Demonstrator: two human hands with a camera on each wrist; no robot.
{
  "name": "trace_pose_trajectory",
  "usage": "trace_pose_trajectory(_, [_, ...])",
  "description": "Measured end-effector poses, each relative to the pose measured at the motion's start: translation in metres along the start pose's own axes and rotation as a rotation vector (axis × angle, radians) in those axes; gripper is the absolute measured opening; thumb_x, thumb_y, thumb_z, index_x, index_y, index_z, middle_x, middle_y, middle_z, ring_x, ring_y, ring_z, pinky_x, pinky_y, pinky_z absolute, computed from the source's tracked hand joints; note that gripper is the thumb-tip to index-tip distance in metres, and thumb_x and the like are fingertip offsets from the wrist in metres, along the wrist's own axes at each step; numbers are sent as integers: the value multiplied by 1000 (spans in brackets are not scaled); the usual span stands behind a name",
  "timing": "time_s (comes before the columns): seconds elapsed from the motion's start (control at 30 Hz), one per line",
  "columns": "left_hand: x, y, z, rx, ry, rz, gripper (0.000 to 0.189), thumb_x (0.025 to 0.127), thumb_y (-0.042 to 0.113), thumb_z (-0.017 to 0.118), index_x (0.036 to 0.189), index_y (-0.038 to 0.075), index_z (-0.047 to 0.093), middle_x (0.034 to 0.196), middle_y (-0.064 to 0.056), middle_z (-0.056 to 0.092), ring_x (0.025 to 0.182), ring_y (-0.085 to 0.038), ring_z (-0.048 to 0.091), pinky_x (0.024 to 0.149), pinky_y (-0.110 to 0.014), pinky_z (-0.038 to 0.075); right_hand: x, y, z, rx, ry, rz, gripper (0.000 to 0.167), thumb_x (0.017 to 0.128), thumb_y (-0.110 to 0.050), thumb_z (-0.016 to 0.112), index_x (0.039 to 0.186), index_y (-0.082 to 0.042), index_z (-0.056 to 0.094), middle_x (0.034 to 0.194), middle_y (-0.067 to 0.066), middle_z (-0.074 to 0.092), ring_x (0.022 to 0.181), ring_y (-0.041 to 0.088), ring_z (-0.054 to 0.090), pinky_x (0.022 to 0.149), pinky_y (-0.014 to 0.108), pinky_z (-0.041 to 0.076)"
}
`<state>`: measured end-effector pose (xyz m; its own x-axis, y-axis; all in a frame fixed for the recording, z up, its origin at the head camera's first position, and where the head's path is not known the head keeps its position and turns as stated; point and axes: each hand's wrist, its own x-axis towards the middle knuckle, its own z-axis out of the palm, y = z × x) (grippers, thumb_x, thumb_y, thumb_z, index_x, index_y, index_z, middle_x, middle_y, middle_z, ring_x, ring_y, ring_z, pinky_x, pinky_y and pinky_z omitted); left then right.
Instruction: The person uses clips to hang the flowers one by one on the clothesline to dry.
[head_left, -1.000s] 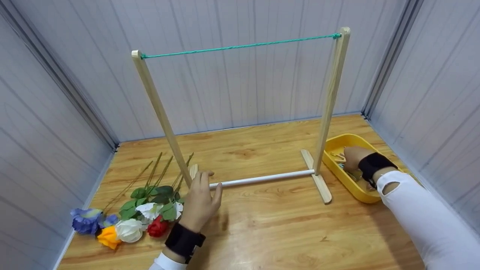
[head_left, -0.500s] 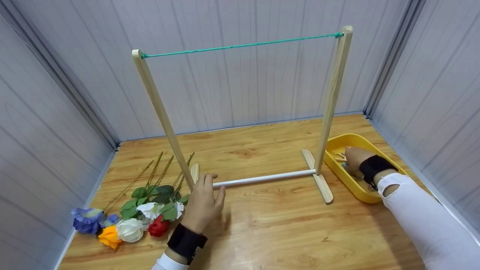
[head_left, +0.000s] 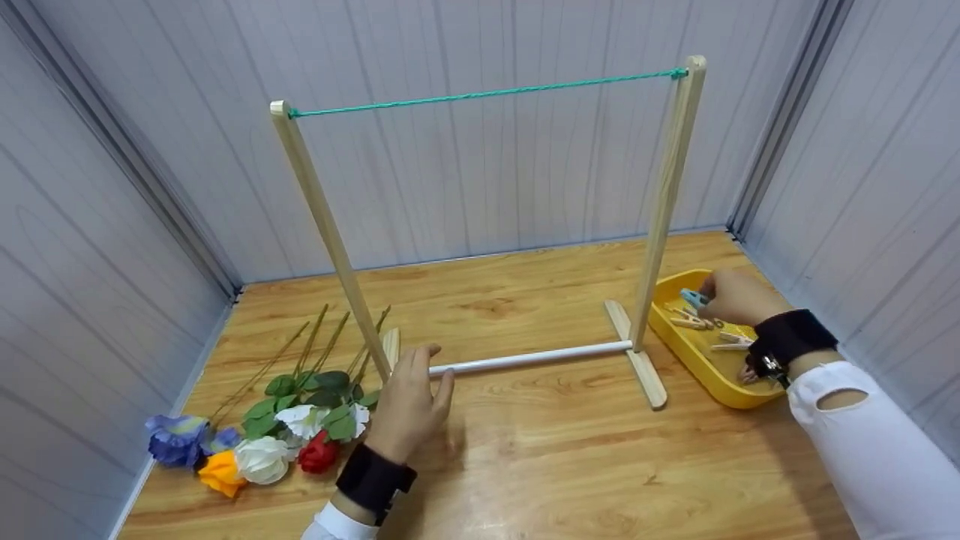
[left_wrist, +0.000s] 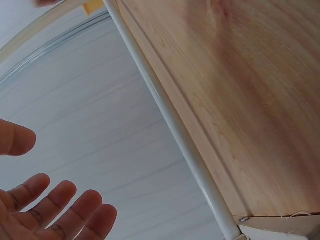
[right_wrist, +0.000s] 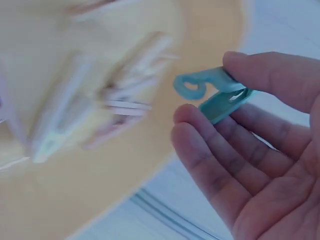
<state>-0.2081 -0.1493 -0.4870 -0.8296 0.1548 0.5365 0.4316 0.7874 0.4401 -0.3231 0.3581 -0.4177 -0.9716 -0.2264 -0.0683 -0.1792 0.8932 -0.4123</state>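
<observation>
A white sleeve (head_left: pixel 877 442) reaches in from the lower right, a black wristband (head_left: pixel 795 336) strapped just past its cuff; another black wristband (head_left: pixel 373 478) circles the other wrist, at the bottom of the head view. The left hand (head_left: pixel 409 409) stretches forward palm down, its fingers loosely extended with the thumb set apart, and holds nothing. It hovers beside the near-left corner of a wooden frame; the left wrist view shows a gap between its fingers and the frame's white rod (head_left: pixel 532 357).

To its left on the wood-grain bench (head_left: pixel 555 465) lie artificial flowers, blooms toward the person and stems pointing away: an orange flower (head_left: pixel 222 472), a white rose (head_left: pixel 262 460), a red rose (head_left: pixel 318 453) and a blue-purple flower (head_left: pixel 177 441).

The right hand (head_left: pixel 739 296) is over the far end of a yellow tray (head_left: pixel 690 375), pinching a teal clothespin (right_wrist: pixel 220 85) between the thumb above and the fingers beneath, its looped end projecting past the fingertips. Below lie pale clothespins (head_left: pixel 690 321), blurred in the right wrist view.

The frame's left post (head_left: pixel 322 217) and right post (head_left: pixel 667 202) rise from flat feet, a green cord (head_left: pixel 487 94) tied between their tops. Pale panelled walls (head_left: pixel 480 180) stand behind.
</observation>
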Motion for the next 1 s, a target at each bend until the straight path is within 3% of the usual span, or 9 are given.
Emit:
trace_pose_trajectory(0.1, [2,1,-1,1,-1,8,35,103,15,73,131,-4,63,126,-23,71,117,-39,70,100,-52,60,-11,-12,-13,26,70,9,32,92,-11,81,110,14,72,100,27,75,85,33,71,77,46,59])
trace_pose_trajectory(0.23, [3,2,-1,-3,-10,42,34,103,15,73,130,-3,64,126,-22,72,117,-38,71,98,-51,61,-27,-32,-27,59,114,5,34,96,-14,80,116,12,71,107,29,75,92,34,72,78,41,60])
trace_pose_trajectory(0.47, [5,7,-2,-30,-60,146,32,103,15,73,131,0,67,123,-16,74,112,-33,74,95,-47,63,-58,-74,-35,80,176,-89,31,96,-13,81,116,9,73,100,22,77,83,24,71,66,21,54])
trace_pose_trajectory(0.6, [6,11,0,-52,-79,193,31,104,14,73,131,1,68,121,-14,74,108,-30,75,91,-46,64,-71,-99,-27,47,252,-203,24,93,-9,83,110,7,76,93,15,78,77,18,69,62,22,54])
trace_pose_trajectory(0.73, [8,18,3,-56,-77,235,32,104,16,73,132,1,68,118,-12,74,103,-27,75,86,-44,64,-77,-123,-11,0,327,-331,19,93,-8,84,106,4,78,95,14,79,82,25,73,71,37,62])
trace_pose_trajectory(0.83, [10,25,5,-64,-90,262,34,105,18,73,134,2,68,116,-11,74,100,-25,75,84,-41,64,-79,-138,4,-11,338,-401,18,94,-8,84,107,2,79,98,13,78,86,27,75,76,47,64])
trace_pose_trajectory(1.0, [11,36,8,-97,-134,285,38,106,21,73,138,2,67,109,-7,73,96,-22,73,81,-37,63,-76,-157,33,-58,342,-533,20,91,-6,86,109,-2,78,100,10,77,89,27,76,77,43,65])
